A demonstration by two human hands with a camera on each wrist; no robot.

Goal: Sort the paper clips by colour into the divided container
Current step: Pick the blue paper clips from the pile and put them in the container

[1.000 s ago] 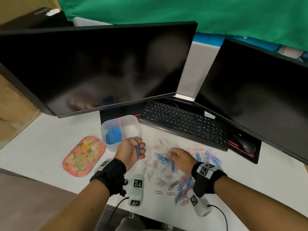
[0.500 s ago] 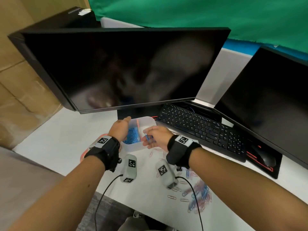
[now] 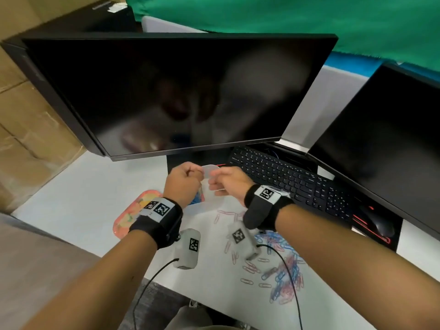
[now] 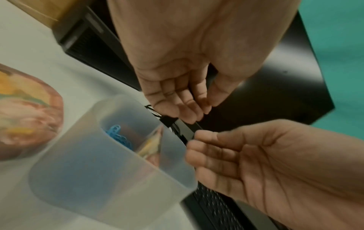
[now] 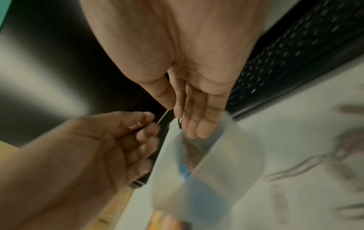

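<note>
My left hand (image 3: 184, 184) and right hand (image 3: 216, 184) hover close together above the translucent divided container (image 3: 212, 169), in front of the monitor stand. Blue clips (image 4: 118, 137) lie in the container's (image 4: 110, 171) left compartment. In the right wrist view a thin pale line runs from my right hand's (image 5: 177, 112) thumb and index tip to my left hand's (image 5: 153, 123) thumb and index. I cannot tell whether it is a clip. Loose pink and blue paper clips (image 3: 283, 265) are scattered on the desk under my right forearm.
A floral tray (image 3: 133, 215) lies left of the container. The black keyboard (image 3: 297, 184) and mouse (image 3: 378, 225) sit to the right. Two dark monitors (image 3: 178, 91) (image 3: 381, 139) stand behind. Cardboard boxes (image 3: 23, 115) line the desk's left side.
Both hands left the clip pile and moved up and left to the container. The blue clips my left hand held one second ago are out of sight now.
</note>
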